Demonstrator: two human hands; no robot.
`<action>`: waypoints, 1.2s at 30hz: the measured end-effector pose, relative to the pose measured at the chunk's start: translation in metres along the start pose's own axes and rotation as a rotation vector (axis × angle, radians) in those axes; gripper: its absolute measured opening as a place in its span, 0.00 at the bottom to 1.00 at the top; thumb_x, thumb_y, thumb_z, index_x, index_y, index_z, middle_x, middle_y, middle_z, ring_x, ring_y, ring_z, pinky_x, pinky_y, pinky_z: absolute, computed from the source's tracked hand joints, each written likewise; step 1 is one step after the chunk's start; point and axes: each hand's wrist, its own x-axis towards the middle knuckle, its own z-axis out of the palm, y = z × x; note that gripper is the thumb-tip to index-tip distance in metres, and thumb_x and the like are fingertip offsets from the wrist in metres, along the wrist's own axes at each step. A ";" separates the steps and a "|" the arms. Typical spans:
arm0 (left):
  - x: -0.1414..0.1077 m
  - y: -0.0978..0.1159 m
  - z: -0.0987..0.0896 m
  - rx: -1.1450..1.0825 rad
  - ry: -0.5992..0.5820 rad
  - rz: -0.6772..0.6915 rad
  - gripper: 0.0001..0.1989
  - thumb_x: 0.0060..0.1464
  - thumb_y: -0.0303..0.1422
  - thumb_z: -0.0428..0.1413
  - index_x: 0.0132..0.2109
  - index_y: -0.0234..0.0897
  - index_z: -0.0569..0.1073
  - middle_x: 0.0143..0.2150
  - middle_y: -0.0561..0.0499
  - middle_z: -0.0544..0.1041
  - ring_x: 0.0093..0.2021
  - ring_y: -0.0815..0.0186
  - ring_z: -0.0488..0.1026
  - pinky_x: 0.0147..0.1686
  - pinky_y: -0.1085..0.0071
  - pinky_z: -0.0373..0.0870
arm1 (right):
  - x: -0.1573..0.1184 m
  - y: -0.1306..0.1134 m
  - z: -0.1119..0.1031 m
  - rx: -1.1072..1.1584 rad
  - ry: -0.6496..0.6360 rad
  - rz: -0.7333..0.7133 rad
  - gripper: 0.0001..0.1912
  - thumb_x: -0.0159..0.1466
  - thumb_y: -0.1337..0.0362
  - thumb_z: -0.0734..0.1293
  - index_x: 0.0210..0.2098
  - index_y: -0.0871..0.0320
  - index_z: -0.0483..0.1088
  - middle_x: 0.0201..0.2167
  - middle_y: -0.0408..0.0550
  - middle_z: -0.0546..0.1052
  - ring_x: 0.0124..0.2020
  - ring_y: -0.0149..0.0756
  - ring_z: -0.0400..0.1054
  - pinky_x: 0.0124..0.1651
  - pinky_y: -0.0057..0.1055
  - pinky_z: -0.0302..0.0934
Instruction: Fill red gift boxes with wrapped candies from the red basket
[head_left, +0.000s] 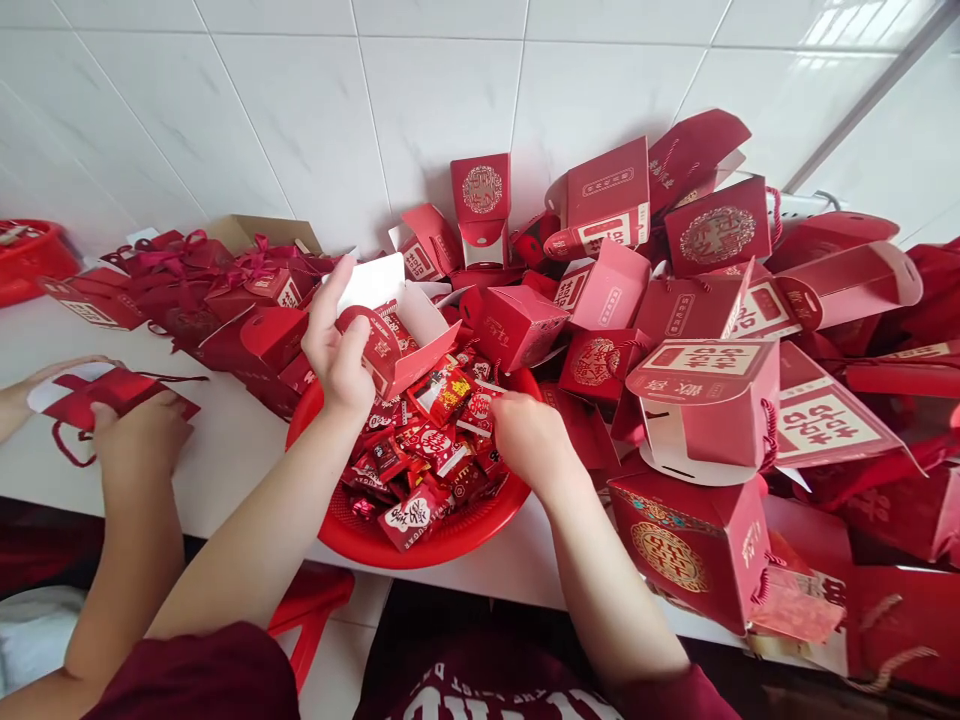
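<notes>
My left hand (341,345) is closed on the side of a red candy box (424,355), tilted with its lid flaps open and some wrapped pieces showing inside. Below the box, a round red plastic basket (442,553) holds a heap of wrapped candies (435,445) in red, white and yellow wrappers. My right hand (529,440) reaches over the basket's right rim. Its fingers are curled together at a red and white wrapped candy (478,408); the fingertips are partly hidden.
Open red boxes (705,400) pile up on the right. Ribbon-tied boxes (217,270) stand at the left back, near another red basket (34,262). At left, a co-worker's hands (142,430) hold a red box (112,392). A red stool (311,605) is below the table.
</notes>
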 end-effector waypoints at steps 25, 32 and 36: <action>-0.004 0.024 0.014 -0.035 -0.012 0.074 0.23 0.63 0.44 0.57 0.60 0.37 0.76 0.65 0.51 0.74 0.74 0.50 0.57 0.72 0.53 0.55 | 0.005 0.008 0.016 -0.025 0.137 -0.080 0.18 0.67 0.77 0.58 0.53 0.61 0.70 0.51 0.60 0.76 0.54 0.51 0.70 0.52 0.40 0.64; -0.004 0.020 0.010 -0.003 0.001 0.019 0.23 0.58 0.49 0.59 0.59 0.55 0.77 0.65 0.59 0.73 0.75 0.52 0.57 0.74 0.52 0.55 | -0.015 -0.003 0.007 0.075 -0.054 -0.167 0.11 0.70 0.63 0.66 0.33 0.56 0.78 0.33 0.51 0.81 0.35 0.43 0.75 0.36 0.33 0.62; -0.004 0.019 0.011 -0.005 -0.010 0.052 0.23 0.60 0.46 0.58 0.61 0.53 0.76 0.63 0.59 0.75 0.71 0.53 0.64 0.73 0.53 0.57 | -0.022 -0.005 0.011 0.301 -0.349 -0.487 0.11 0.69 0.64 0.67 0.33 0.54 0.81 0.30 0.45 0.82 0.31 0.36 0.74 0.36 0.30 0.62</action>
